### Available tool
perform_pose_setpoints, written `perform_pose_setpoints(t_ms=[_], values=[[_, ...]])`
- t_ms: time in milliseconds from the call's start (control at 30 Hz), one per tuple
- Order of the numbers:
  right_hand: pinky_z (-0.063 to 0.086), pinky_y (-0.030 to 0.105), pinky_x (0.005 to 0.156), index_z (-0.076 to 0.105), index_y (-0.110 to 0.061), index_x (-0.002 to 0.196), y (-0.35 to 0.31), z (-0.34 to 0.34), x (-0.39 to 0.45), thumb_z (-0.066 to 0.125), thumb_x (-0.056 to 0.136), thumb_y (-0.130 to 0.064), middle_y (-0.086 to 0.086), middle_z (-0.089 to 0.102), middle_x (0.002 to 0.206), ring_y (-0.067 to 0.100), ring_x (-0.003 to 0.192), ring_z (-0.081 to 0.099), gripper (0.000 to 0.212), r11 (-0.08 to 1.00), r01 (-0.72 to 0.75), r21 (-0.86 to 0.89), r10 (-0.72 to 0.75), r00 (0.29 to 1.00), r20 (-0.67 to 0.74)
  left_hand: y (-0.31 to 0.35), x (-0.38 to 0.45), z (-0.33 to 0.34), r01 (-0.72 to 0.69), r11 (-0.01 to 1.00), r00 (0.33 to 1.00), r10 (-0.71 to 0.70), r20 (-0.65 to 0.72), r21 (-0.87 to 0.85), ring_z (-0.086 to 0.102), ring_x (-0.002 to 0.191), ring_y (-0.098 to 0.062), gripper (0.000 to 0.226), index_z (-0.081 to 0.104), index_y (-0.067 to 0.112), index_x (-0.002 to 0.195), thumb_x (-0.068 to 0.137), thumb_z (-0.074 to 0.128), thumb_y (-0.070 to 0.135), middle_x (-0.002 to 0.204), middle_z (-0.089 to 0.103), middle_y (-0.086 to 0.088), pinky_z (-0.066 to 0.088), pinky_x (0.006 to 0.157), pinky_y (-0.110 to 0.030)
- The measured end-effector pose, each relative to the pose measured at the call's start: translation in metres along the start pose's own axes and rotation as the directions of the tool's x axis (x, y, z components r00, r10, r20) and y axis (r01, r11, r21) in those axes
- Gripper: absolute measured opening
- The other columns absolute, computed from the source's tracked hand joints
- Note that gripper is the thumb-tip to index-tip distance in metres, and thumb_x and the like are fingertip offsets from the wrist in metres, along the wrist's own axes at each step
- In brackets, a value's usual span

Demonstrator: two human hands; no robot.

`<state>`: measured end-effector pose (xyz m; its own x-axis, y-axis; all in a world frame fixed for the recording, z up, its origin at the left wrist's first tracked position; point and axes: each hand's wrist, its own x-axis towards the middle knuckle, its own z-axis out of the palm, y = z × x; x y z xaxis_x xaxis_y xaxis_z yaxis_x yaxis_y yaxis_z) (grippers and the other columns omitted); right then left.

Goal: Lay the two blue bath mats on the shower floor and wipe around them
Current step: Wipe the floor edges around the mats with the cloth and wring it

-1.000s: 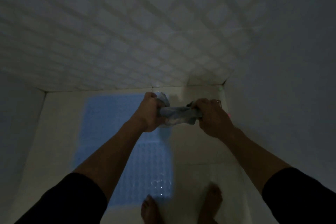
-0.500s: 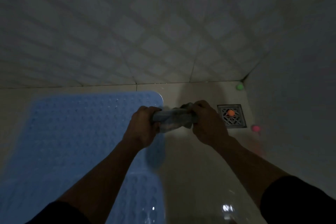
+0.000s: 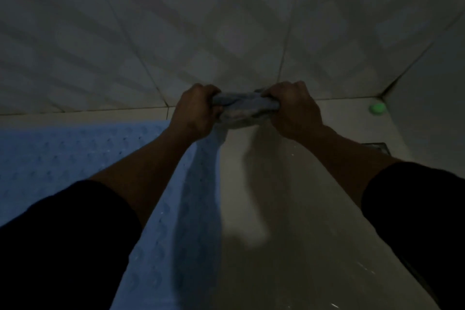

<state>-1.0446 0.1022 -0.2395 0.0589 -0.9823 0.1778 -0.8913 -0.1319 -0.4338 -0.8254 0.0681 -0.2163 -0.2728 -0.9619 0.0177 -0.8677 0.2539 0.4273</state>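
Both hands stay clenched on the cloth point(image 3: 245, 112), left hand point(image 3: 197, 114), right hand point(image 3: 293, 111), fingers curled tight; the view drops closer toward the blue mat point(image 3: 63, 153), wiping looks imminent.

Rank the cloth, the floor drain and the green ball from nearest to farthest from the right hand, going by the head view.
1. Cloth: gripped by the right hand and the left hand.
2. Green ball and floor drain: both off to the right, the ball in the corner, the drain lower and mostly hidden by the forearm; too close to call.
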Motion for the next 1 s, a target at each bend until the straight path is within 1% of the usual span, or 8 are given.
perform_pose_setpoints(t_ms=[100,333,433,500,600,667,900,1000], values=[[0.051,0.045,0.082,0.066,-0.027,0.115,0.014,0.022,0.018,0.074,0.072,-0.046,0.001,0.067,0.111,0.034,0.108,0.047,0.048,0.998,-0.061,-0.024,0.060,0.998,-0.011,-0.014,0.019,0.023,0.000,0.999,1.000,0.000,-0.010,0.042,0.057,0.109,-0.040,0.032,0.064,0.015,0.118,0.089,0.064,0.029,0.115,0.063,-0.020,0.048,0.087,-0.044],[0.042,0.038,0.090,0.061,-0.018,0.127,0.036,0.057,0.034,0.082,0.071,-0.036,0.012,0.057,0.123,0.036,0.112,0.047,0.062,0.999,-0.038,-0.034,0.040,0.999,0.033,-0.022,0.032,0.052,0.080,0.964,0.997,-0.075,-0.030,0.254,0.033,0.126,-0.037,0.037,0.060,0.027,0.126,0.093,0.057,0.044,0.132,0.048,-0.008,0.035,0.097,-0.049],[0.034,0.033,0.096,0.057,-0.015,0.131,0.039,0.065,0.035,0.075,0.077,-0.024,0.014,0.052,0.128,0.036,0.118,0.047,0.058,0.997,-0.036,-0.073,0.045,0.992,0.122,-0.028,0.035,0.060,0.009,0.957,0.999,-0.018,0.027,0.289,0.034,0.131,-0.037,0.047,0.050,0.026,0.137,0.093,0.056,0.039,0.140,0.047,-0.009,0.032,0.105,-0.049],[0.029,0.030,0.103,0.053,-0.013,0.136,0.037,0.069,0.034,0.067,0.073,-0.033,0.016,0.051,0.133,0.036,0.125,0.046,0.067,0.999,-0.044,-0.033,0.049,0.985,0.168,-0.032,0.036,0.066,-0.054,0.960,0.995,0.030,0.093,0.274,0.036,0.134,-0.037,0.055,0.039,0.029,0.146,0.094,0.054,0.037,0.147,0.045,-0.007,0.032,0.108,-0.053],[0.035,0.043,0.103,0.054,-0.006,0.133,0.029,0.077,0.024,0.043,0.073,-0.055,0.019,0.055,0.134,0.037,0.126,0.048,0.078,0.997,0.018,-0.068,-0.008,0.991,0.137,-0.034,0.033,0.075,-0.065,0.973,0.980,0.020,0.199,0.221,0.045,0.132,-0.038,0.060,0.034,0.031,0.150,0.092,0.049,0.039,0.149,0.046,-0.008,0.038,0.104,-0.061],[0.041,0.049,0.093,0.058,-0.003,0.126,0.027,0.086,0.019,0.034,0.084,-0.049,0.020,0.060,0.128,0.040,0.120,0.054,0.067,0.997,0.031,-0.070,-0.024,0.995,0.098,-0.035,0.029,0.080,-0.047,0.982,0.978,0.008,0.208,0.185,0.051,0.127,-0.039,0.063,0.038,0.033,0.148,0.086,0.044,0.044,0.148,0.048,-0.009,0.043,0.101,-0.059],[0.043,0.047,0.097,0.044,-0.016,0.141,0.027,0.082,-0.001,0.046,0.089,-0.025,0.017,0.045,0.142,0.041,0.117,0.045,0.053,0.994,-0.038,-0.106,0.056,0.983,0.172,-0.034,0.015,0.087,-0.040,0.983,0.980,0.003,0.200,0.180,0.051,0.126,-0.037,0.065,0.043,0.034,0.145,0.082,0.037,0.048,0.149,0.048,-0.006,0.041,0.102,-0.060],[0.043,0.048,0.097,0.044,-0.018,0.141,0.021,0.076,-0.012,0.039,0.087,-0.032,0.013,0.044,0.143,0.040,0.120,0.043,0.055,0.994,-0.062,-0.093,0.080,0.976,0.202,-0.033,0.001,0.090,-0.069,0.984,0.982,0.038,0.187,0.163,0.051,0.127,-0.037,0.057,0.043,0.035,0.144,0.088,0.038,0.047,0.147,0.049,-0.006,0.041,0.101,-0.062]])
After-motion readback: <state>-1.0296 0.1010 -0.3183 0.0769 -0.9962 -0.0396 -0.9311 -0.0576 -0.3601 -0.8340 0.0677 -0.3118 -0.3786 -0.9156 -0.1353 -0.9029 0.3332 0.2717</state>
